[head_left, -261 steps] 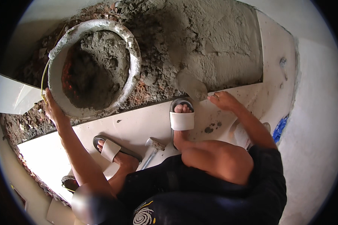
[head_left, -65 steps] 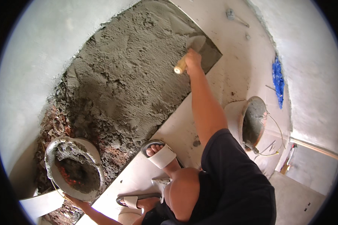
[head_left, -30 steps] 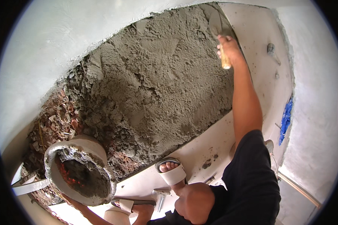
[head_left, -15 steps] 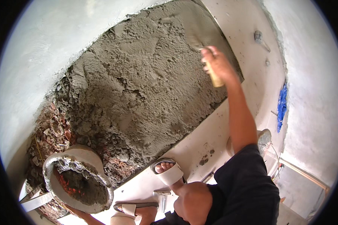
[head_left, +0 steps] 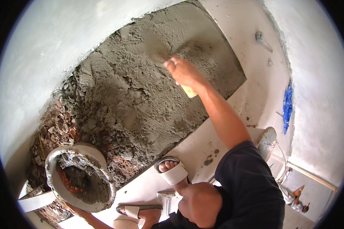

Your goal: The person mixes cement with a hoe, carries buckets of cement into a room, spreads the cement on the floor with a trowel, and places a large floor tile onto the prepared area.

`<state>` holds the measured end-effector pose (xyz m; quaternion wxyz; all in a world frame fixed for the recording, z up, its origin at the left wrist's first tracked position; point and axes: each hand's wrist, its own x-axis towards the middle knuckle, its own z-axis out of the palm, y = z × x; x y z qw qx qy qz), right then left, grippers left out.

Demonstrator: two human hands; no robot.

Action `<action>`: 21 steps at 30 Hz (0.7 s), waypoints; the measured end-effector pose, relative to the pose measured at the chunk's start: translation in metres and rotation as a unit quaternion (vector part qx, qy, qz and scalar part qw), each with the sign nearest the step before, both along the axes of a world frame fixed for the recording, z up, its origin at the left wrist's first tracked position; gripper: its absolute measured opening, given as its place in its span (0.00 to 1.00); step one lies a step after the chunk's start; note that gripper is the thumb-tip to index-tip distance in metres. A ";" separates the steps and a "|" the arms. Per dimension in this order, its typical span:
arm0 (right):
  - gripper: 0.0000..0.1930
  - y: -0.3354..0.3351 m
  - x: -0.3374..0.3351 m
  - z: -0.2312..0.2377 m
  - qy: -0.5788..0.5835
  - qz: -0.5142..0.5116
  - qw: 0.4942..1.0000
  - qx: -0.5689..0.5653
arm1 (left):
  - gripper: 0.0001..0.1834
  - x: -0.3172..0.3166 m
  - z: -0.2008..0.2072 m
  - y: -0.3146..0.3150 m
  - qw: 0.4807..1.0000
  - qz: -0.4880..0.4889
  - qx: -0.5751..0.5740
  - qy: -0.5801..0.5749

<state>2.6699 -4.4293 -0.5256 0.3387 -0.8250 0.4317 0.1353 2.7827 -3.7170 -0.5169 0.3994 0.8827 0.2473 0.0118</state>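
My right hand (head_left: 182, 72) is closed round the yellowish handle of a trowel (head_left: 189, 91). The trowel's blade is smeared by motion above the wet grey mortar (head_left: 141, 107), which is smoother at the far right and rough elsewhere. At the lower left a round, mortar-crusted bucket (head_left: 99, 158) leans with its mouth toward me and grey mortar inside. My left hand (head_left: 74, 209) holds the bucket at its near lower side; its fingers are mostly hidden behind the rim.
Broken rubble (head_left: 57, 126) lies at the left, beside a pale wall (head_left: 57, 42). Pale floor tiles (head_left: 252, 65) border the mortar, with a hammer-like tool (head_left: 260, 40) on them. A blue plastic piece (head_left: 287, 108) lies by the right wall. My sandalled foot (head_left: 168, 168) is at the mortar's near edge.
My right hand has swung the trowel leftward across the mortar, from near its right edge toward its middle. My left hand and the bucket have hardly moved.
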 end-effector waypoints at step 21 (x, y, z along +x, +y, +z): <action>0.21 0.151 -0.181 0.003 0.001 0.081 0.996 -0.045 | 0.37 0.008 0.003 0.006 0.998 -0.061 0.027 -0.011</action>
